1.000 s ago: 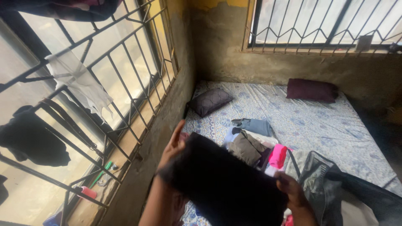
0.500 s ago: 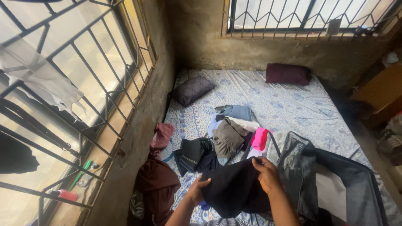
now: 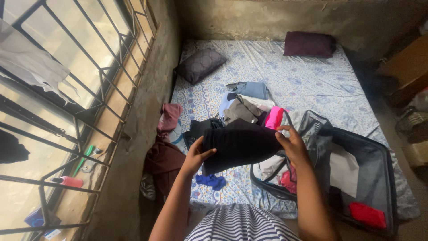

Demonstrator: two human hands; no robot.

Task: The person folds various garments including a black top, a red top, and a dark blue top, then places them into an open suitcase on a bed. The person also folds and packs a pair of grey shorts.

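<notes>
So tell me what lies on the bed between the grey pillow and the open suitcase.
In the head view, a heap of loose clothes lies between the grey pillow and the open suitcase, a pink garment among them.

A plain bedroom in a home: a mattress [image 3: 312, 85] in a patterned sheet lies directly on the floor against bare, rough walls [image 3: 285, 20], with two dark pillows [image 3: 199, 65] on it. A barred window [image 3: 67, 89] lets in daylight, and loose clothes [image 3: 245, 105] lie beside an open suitcase [image 3: 356, 174].
</notes>
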